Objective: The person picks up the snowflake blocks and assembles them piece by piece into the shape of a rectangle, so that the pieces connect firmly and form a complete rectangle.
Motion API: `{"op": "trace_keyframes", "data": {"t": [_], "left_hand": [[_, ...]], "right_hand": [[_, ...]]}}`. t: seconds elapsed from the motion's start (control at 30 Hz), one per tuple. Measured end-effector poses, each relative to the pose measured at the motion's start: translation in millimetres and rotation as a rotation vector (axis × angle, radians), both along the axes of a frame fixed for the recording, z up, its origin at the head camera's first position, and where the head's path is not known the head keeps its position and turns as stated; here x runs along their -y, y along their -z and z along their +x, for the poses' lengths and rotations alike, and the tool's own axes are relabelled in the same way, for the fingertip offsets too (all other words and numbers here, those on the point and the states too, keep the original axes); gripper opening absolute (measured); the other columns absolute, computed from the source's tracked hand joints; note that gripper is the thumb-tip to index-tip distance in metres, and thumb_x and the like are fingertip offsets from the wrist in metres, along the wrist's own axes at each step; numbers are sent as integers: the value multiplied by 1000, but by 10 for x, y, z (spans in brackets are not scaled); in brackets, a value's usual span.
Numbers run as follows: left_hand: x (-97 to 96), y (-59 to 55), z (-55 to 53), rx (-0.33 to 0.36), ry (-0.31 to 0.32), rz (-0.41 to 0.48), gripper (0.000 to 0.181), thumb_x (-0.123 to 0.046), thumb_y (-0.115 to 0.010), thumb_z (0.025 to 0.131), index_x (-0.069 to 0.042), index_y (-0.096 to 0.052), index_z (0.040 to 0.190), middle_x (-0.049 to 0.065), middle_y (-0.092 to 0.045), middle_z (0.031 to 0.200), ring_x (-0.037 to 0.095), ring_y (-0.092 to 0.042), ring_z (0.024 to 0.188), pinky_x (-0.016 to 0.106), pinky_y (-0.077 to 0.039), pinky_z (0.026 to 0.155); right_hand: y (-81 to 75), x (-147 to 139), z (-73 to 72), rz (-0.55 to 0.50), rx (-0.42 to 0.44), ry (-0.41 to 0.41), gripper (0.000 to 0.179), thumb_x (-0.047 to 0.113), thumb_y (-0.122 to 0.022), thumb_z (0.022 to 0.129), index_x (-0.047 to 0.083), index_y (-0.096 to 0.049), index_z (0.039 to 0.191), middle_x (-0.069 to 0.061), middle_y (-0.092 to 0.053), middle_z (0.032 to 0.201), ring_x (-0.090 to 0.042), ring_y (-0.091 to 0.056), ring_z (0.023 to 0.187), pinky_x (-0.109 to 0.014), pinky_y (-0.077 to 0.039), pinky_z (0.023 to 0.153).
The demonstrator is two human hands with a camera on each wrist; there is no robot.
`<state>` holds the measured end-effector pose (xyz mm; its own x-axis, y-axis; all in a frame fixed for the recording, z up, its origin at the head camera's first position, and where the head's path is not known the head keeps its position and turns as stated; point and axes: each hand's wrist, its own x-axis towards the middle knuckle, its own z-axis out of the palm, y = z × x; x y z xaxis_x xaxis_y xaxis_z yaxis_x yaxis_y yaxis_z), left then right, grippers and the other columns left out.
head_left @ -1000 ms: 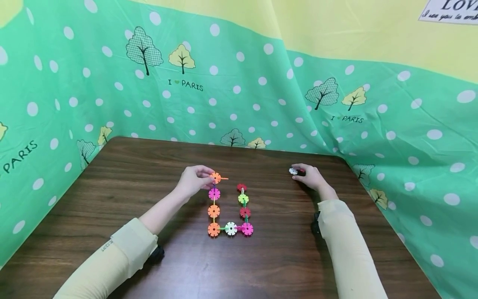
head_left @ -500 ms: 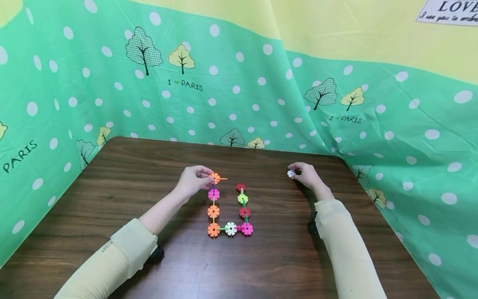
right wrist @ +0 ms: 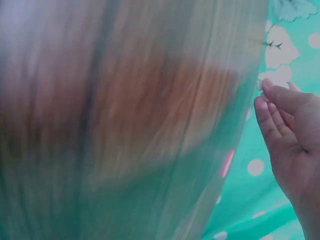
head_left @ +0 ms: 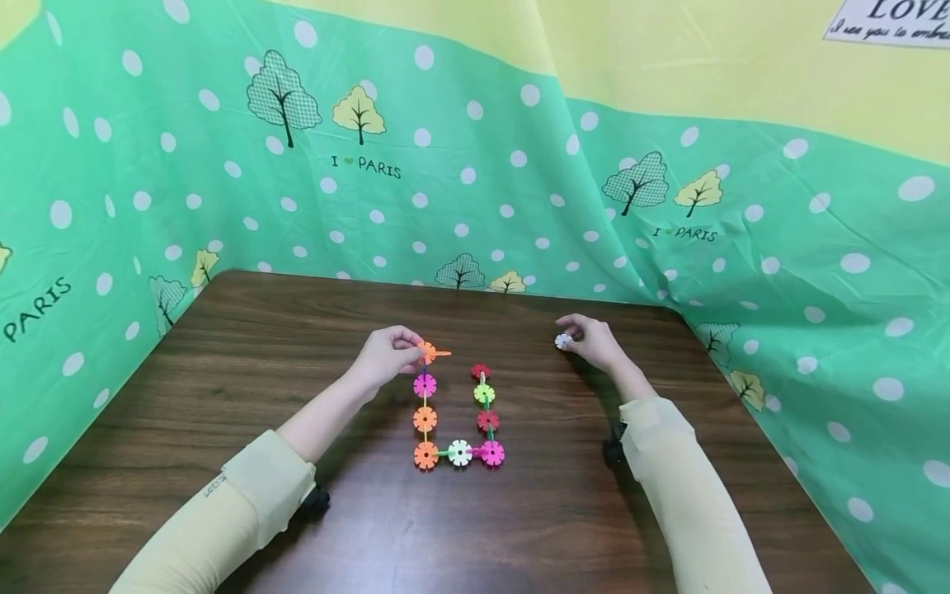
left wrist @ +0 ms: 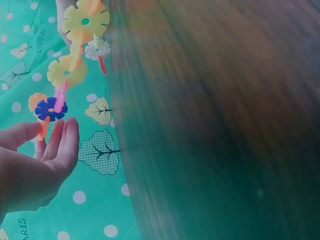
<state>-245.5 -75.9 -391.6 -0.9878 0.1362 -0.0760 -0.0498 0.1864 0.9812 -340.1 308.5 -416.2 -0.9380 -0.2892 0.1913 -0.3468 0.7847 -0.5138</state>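
A chain of interlocking snowflake discs lies in a U on the table. My left hand [head_left: 384, 359] pinches the orange snowflake disc [head_left: 427, 353] at its far left end, where another orange disc [head_left: 444, 353] sticks out edge-on to the right. Below come a magenta disc [head_left: 425, 385] and further orange ones; a white disc [head_left: 460, 452] is in the near side. The right side ends in a red disc [head_left: 481, 372]. A dark blue disc [left wrist: 51, 109] shows beside my left fingertips in the left wrist view. Apart from the chain, my right hand [head_left: 595, 342] pinches a white snowflake disc [head_left: 563, 341].
The dark wooden table [head_left: 356, 520] meets a green and yellow printed cloth [head_left: 460, 206] along its far edge and sides. In the right wrist view a small pink piece [right wrist: 227, 163] shows near the table's edge; its kind cannot be told.
My right hand has moved left with the white snowflake disc, towards the chain. The left hand keeps its place on the orange disc.
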Motion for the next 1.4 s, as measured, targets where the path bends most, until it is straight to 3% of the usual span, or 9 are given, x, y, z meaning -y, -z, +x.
{"op": "trace_keyframes", "data": {"t": [0.37, 0.6, 0.77, 0.93, 1.0, 1.2, 1.33, 1.4], "left_hand": [[-24, -7, -6, 23, -12, -25, 14, -5, -57, 91, 1, -57, 104, 13, -67, 94, 16, -64, 81, 36, -55, 78], [-24, 15, -15, 14, -25, -26, 14, -6, -57, 91, 0, -57, 104, 13, -67, 93, 15, -64, 78, 32, -56, 75], [-35, 7, -11, 2, -34, -23, 14, -5, -58, 90, -1, -57, 103, 11, -66, 92, 14, -64, 76, 34, -55, 75], [-45, 0, -1, -37, -32, -33, 14, -7, -57, 91, -2, -56, 104, 11, -67, 92, 17, -63, 78, 37, -54, 78], [-50, -5, 2, -49, -36, -30, 14, -7, -57, 91, -2, -56, 104, 11, -67, 91, 18, -63, 78, 40, -54, 80], [-78, -26, 8, -80, -60, -22, 14, -9, -60, 91, -3, -58, 104, 11, -67, 92, 18, -63, 80, 43, -53, 82], [-92, -37, 19, -114, -78, -30, 13, -9, -61, 90, -5, -59, 102, 11, -68, 91, 17, -61, 77, 37, -54, 76], [-102, -48, 25, -119, -81, -25, 13, -9, -61, 89, -5, -59, 101, 10, -68, 91, 17, -61, 76, 39, -53, 76]], "right_hand": [[-222, 312, 101, -89, -46, 43, 23, 7, -71, 83, 1, -68, 106, -13, -70, 91, -22, -65, 83, -27, -50, 69], [-375, 538, 235, -130, -60, 46, 14, 14, -73, 83, 9, -72, 96, -8, -72, 89, -15, -64, 77, -19, -49, 64], [-470, 716, 345, -208, -44, -12, 15, 12, -72, 83, 6, -71, 97, -11, -71, 88, -23, -67, 75, -26, -55, 62], [-567, 890, 458, -264, -18, -82, 17, 11, -71, 84, 5, -70, 99, -12, -71, 86, -17, -67, 71, -39, -56, 65], [-601, 952, 500, -279, -13, -102, 18, 11, -71, 84, 5, -70, 100, -12, -71, 85, -16, -67, 70, -38, -57, 65], [-660, 1124, 607, -363, 21, -155, 23, 9, -71, 84, -2, -68, 103, -19, -70, 87, -31, -69, 75, -25, -56, 61], [-805, 1290, 800, -388, 45, -184, 21, 2, -69, 84, -8, -65, 103, -24, -68, 85, -39, -67, 75, -24, -55, 60], [-800, 1340, 829, -405, 58, -192, 21, 1, -68, 84, -9, -65, 102, -25, -67, 85, -41, -67, 73, -27, -56, 59]]}}
